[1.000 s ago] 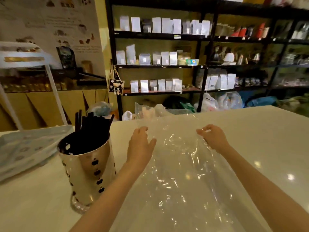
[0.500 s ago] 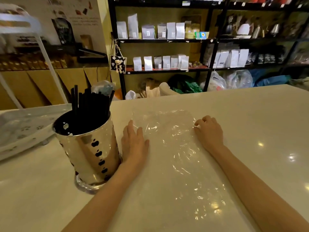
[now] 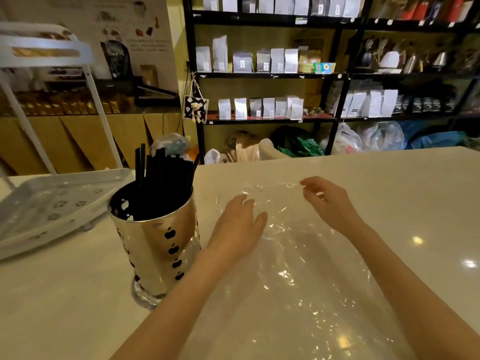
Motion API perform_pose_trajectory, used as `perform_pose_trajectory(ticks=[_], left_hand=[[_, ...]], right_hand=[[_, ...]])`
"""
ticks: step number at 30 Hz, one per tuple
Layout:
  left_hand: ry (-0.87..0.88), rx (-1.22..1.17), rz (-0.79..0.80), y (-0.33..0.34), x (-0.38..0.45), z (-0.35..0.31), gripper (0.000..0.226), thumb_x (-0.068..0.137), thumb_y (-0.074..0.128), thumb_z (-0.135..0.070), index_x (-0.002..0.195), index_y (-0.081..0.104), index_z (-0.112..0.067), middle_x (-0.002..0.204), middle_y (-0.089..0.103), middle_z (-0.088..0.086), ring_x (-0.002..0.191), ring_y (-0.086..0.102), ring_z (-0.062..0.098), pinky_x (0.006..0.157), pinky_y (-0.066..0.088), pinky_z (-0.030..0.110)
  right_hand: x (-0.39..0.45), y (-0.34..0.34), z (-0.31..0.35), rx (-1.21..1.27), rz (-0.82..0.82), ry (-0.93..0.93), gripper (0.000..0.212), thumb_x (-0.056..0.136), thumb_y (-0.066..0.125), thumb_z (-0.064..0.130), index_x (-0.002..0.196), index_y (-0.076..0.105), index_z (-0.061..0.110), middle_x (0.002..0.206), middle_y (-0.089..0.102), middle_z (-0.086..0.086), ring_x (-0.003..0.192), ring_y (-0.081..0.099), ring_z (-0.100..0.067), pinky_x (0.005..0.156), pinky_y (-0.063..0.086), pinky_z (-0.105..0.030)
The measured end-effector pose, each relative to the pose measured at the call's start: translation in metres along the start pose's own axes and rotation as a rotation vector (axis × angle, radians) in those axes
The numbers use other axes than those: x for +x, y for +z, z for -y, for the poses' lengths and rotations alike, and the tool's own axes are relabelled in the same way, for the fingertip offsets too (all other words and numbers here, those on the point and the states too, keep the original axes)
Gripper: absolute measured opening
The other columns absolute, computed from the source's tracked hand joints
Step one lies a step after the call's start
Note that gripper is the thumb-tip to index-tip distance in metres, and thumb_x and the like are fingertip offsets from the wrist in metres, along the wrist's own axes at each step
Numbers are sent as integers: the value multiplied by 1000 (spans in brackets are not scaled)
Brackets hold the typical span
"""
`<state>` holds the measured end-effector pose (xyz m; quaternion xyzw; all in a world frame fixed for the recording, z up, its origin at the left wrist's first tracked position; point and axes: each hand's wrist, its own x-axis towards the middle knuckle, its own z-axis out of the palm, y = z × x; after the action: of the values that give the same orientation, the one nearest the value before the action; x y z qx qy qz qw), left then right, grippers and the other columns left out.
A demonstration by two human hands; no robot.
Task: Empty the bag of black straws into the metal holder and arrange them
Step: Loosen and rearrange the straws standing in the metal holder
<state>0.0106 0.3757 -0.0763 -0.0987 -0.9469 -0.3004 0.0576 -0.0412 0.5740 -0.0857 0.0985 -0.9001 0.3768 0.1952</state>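
Note:
A shiny metal holder (image 3: 155, 245) with apple-shaped cut-outs stands on the white counter at left. Several black straws (image 3: 163, 175) stand upright in it, leaning slightly right. The clear plastic bag (image 3: 293, 271) lies flat and empty on the counter, to the right of the holder. My left hand (image 3: 237, 226) rests palm down on the bag's left part, fingers spread. My right hand (image 3: 328, 203) is at the bag's far right corner, with fingertips pinching the bag's far edge.
A white perforated tray rack (image 3: 52, 203) sits at the counter's left, just behind the holder. Dark shelves (image 3: 272, 74) with white pouches stand beyond the counter's far edge. The counter (image 3: 415, 203) stretches bare to the right of the bag.
The bag was held up one second ago, then laid flat. Since then my right hand has lifted slightly and pinched the far edge. My left hand has slid further onto the bag.

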Motion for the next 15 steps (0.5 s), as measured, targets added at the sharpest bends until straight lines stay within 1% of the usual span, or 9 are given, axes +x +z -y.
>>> perform_pose_trajectory(ticks=[2,4,6,7,8,10,11,13,15], left_hand=[[90,-228,-37,-34,-9,-24,42,91,43,-34,130,44,-19,140,41,-3,127,36,10,96,28,17],[216,-391,-93,-68,-22,-43,32,89,47,-32,120,52,-31,125,53,-12,116,45,1,89,36,13],[333,-432,-166,-98,-34,-50,22,88,49,-30,106,53,-43,112,57,-19,108,50,-5,88,42,13],[371,-425,-207,-111,-39,-48,20,86,51,-32,100,51,-46,109,57,-22,106,52,-6,87,45,13],[386,-413,-249,-123,-42,-42,19,85,54,-34,99,51,-47,109,58,-22,105,53,-6,86,47,13],[379,-352,-356,-142,-45,-23,27,79,55,-38,105,53,-41,110,59,-20,106,54,-4,86,48,15],[362,-306,-404,-150,-45,-12,33,77,55,-39,110,53,-38,112,58,-18,107,53,-2,88,48,18],[286,-241,-433,-163,-46,9,50,73,62,-48,118,48,-34,117,52,-19,109,49,-4,91,43,20],[154,-229,-357,-169,-47,27,75,60,61,-54,129,38,-34,125,41,-21,111,40,-3,95,34,23]], right_hand=[[5,-1,37,75,31,-93,22,90,54,12,110,61,15,94,62,0,87,56,-14,75,43,-19],[10,0,71,113,64,-208,23,90,53,13,113,58,16,95,63,1,89,58,-14,78,44,-17],[13,0,98,100,38,-357,26,90,52,12,115,56,13,96,63,1,88,59,-14,80,47,-21],[15,-2,110,48,1,-443,26,90,52,12,116,56,12,95,63,1,87,60,-14,78,48,-23],[16,-4,119,-32,-35,-528,25,90,52,12,115,56,10,94,65,0,85,61,-15,76,49,-24],[20,-6,134,-138,-62,-646,27,89,50,17,112,59,8,93,67,-3,81,61,-14,72,49,-24],[21,-6,140,-110,-23,-646,28,88,50,23,111,60,10,92,66,-1,80,61,-11,72,48,-23],[20,0,154,59,142,-535,37,87,55,42,114,59,17,95,63,7,86,59,-4,76,46,-19],[17,11,163,200,360,-356,50,79,58,51,121,53,26,109,58,12,100,55,0,84,46,-18]])
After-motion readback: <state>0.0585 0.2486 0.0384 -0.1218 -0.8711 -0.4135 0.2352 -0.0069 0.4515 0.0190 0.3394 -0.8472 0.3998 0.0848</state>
